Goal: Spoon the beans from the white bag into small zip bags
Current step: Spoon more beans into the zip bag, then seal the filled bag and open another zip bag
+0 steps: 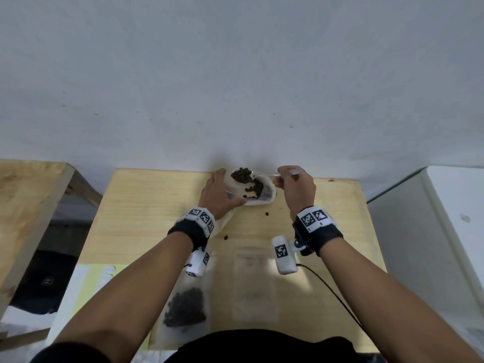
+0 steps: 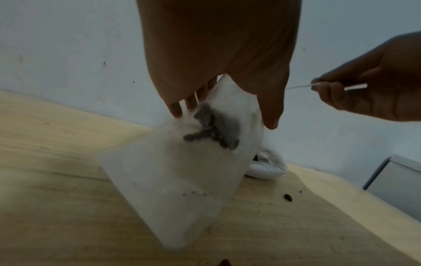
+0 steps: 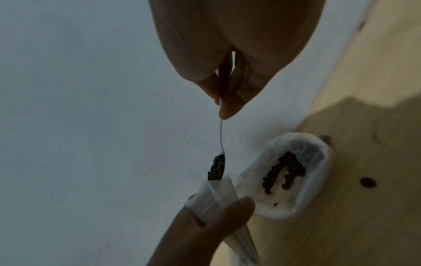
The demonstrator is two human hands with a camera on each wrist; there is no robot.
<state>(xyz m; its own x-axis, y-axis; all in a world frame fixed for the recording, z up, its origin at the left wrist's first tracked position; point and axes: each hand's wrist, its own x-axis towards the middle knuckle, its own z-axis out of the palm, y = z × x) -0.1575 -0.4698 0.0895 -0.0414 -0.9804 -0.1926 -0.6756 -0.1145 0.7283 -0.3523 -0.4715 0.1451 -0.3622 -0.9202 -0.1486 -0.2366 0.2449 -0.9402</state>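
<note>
Beans (image 1: 255, 188) lie in white bag (image 1: 269, 197) — left hand (image 1: 217, 192) grips zip bag (image 2: 182, 180), right hand (image 1: 296, 187) pinches loaded spoon (image 3: 219, 165)

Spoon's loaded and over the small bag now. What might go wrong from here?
The spoon is heaped at the narrow mouth of the small zip bag, so beans could spill; strays already lie on the table. The left hand holds that mouth open; a slip might close it. The white bag sits close and could be knocked.

The table's (image 1: 146, 205) left half lies open; two flat zip bags (image 1: 186, 307) and stray beans (image 1: 266, 214) occupy the near middle.
</note>
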